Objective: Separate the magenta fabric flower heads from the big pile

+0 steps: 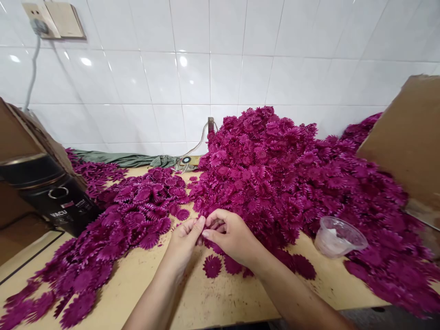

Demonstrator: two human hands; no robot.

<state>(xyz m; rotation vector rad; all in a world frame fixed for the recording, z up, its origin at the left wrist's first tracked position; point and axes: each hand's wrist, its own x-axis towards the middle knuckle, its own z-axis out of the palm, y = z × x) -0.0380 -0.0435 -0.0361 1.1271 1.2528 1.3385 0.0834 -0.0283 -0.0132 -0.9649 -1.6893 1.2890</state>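
Note:
My left hand [187, 238] and my right hand [228, 233] meet above the front middle of the table [220, 302]. Thumb and fingers of each are pinched together, the tips nearly touching. Whatever lies between them is too small or hidden to make out. Just beyond my right hand rises a tall heap of magenta artificial flower pieces [254, 178] with fringed petals. Beneath my right hand a single flat flower piece [212, 266] lies on the wood. To the left spreads a lower pile of similar pieces [137, 206].
A clear plastic cup [338, 238] with something whitish inside stands at right. On the left are a black bottle [51, 197] and a cardboard box [37, 133]; another cardboard piece [409, 142] flanks the right. Green cloth [120, 158] lies along the tiled wall [227, 78].

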